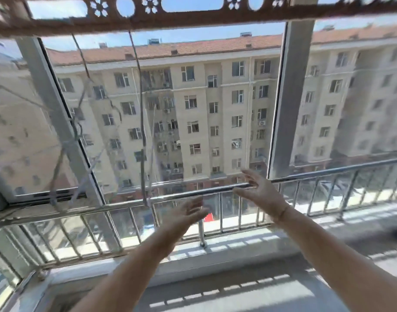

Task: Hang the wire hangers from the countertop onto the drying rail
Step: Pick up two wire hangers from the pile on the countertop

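Several thin wire hangers [141, 122] hang from the perforated brown drying rail [148, 16] across the top of the view, blurred and swinging at left and centre. My left hand [188, 213] is raised below them, fingers spread and empty. My right hand [260, 190] is raised to its right, fingers straight, holding nothing. Both hands are in front of the steel railing. The grey countertop [238, 287] lies below my arms with no hanger visible on it.
A steel guard railing [317, 176] runs along the window ledge. Grey window frame posts [290, 97] stand left and right of centre. An apartment block fills the view outside.
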